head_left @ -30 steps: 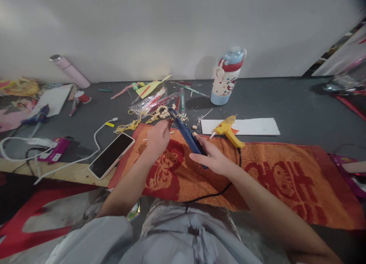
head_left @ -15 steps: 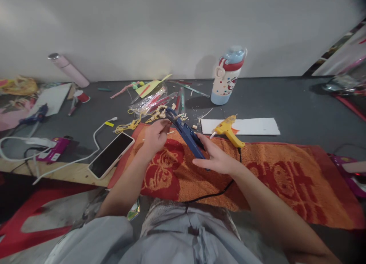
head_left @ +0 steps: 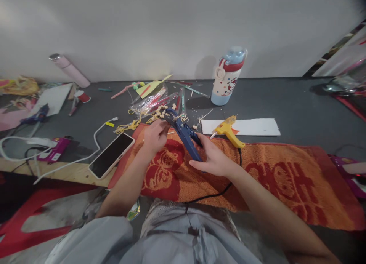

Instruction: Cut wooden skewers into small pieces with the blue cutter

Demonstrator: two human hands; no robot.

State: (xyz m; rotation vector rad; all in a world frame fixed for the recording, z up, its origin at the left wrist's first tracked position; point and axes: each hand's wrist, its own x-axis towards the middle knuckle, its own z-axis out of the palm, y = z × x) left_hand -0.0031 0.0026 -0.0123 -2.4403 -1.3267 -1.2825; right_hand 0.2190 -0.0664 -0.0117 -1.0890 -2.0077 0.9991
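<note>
A pair of blue hand shears (head_left: 187, 140) slants over the orange towel, its curved head pointing away to the left. My right hand (head_left: 213, 157) is wrapped round its handles, thumb on the near side. Fingers of my left hand (head_left: 156, 135) are pinched together beside the head of the shears; what they hold, if anything, is hidden. Small pale cut pieces (head_left: 195, 127) lie just past the shears. A yellow glue gun (head_left: 228, 130) rests to the right, across a white board (head_left: 257, 127) and the towel.
Under my hands spreads an orange and red towel (head_left: 274, 180). A phone (head_left: 111, 156) and white cable (head_left: 98, 140) lie left. Behind are plastic-wrapped sticks (head_left: 151, 102), yellow cord (head_left: 128, 125) and an upright bottle (head_left: 227, 79). A pink flask (head_left: 70, 71) leans against the wall.
The shears have shifted slightly left, and their handles look wider apart. My right hand has moved a little left with them; my left hand has stayed almost still.
</note>
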